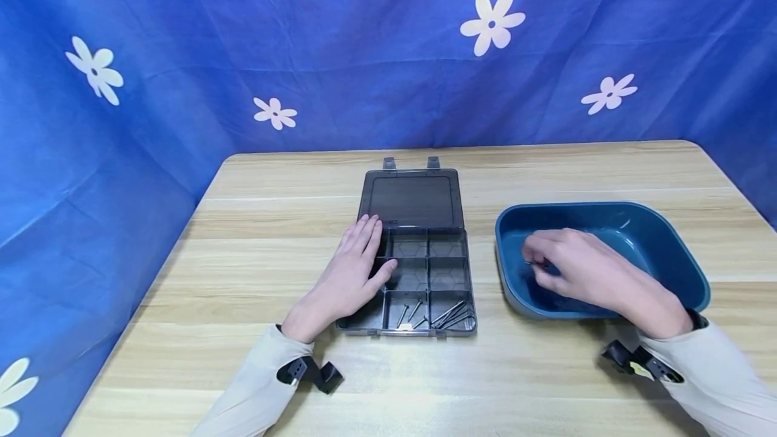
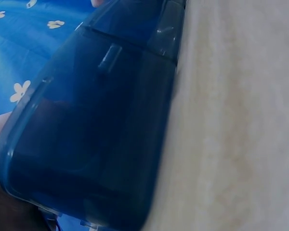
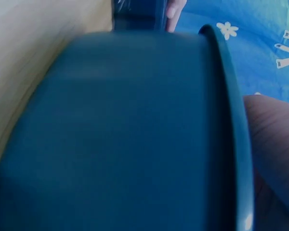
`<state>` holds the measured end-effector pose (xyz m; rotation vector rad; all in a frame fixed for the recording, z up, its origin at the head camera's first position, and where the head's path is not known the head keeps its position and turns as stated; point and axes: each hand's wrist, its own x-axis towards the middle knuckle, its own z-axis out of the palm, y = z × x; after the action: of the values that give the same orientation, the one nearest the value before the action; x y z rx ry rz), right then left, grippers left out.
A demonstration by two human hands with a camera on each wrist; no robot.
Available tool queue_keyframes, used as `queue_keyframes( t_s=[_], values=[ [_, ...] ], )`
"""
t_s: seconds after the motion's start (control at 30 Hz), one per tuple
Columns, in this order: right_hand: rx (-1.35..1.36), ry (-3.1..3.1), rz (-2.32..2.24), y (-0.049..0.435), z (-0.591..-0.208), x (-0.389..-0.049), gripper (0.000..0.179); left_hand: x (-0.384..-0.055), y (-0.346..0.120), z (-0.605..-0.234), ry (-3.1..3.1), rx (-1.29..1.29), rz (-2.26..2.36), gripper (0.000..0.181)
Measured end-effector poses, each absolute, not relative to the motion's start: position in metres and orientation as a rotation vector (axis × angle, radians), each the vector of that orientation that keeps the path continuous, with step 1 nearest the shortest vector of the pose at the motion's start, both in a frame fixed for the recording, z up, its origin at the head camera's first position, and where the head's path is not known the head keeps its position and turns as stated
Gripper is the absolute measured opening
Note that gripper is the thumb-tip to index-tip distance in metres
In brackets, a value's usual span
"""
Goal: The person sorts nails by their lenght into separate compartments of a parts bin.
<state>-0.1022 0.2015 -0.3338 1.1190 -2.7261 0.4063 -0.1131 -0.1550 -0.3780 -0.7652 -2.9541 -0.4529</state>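
A dark translucent compartment box (image 1: pixel 408 274) lies unlatched on the table, its lid (image 1: pixel 415 198) folded back. My left hand (image 1: pixel 352 268) rests across its left edge with straight fingers and the thumb spread over the cells. Thin screws (image 1: pixel 413 312) lie in the front middle cell, and longer ones (image 1: pixel 450 315) fill the front right cell. Inside the blue tub (image 1: pixel 643 241), my right hand (image 1: pixel 577 265) has its fingers bent, pinching a small metal piece (image 1: pixel 527 262); too little of it shows to tell its kind. The tub's wall (image 3: pixel 120 130) hides those fingers in the right wrist view.
The wooden table (image 1: pixel 267 221) reaches back to a blue curtain (image 1: pixel 388 86) with white flowers. Tub and box stand side by side with a narrow strip of tabletop between them. A camera strap (image 1: pixel 643 361) sits on each wrist.
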Motion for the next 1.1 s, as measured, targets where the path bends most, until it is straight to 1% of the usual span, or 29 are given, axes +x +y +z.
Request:
queue_keyframes(
  t_s=[0.27, 0.53, 0.83, 1.1],
  values=[
    [1.211, -2.677, 0.357, 0.176, -0.328, -0.103, 0.014, -0.114, -0.155, -0.379, -2.95, -0.77, -0.445, 0.071],
    [1.263, -2.611, 0.304, 0.163, -0.322, -0.104, 0.016, -0.114, -0.155, -0.381, -2.939, -0.77, -0.452, 0.072],
    [1.411, -2.493, 0.245, 0.134, -0.316, -0.104, 0.012, -0.115, -0.157, -0.381, -2.908, -0.785, -0.474, 0.071],
    [1.51, -2.548, 0.133, 0.099, -0.313, -0.094, 0.019, -0.116, -0.155, -0.376, -2.946, -0.777, -0.47, 0.073]
  ],
)
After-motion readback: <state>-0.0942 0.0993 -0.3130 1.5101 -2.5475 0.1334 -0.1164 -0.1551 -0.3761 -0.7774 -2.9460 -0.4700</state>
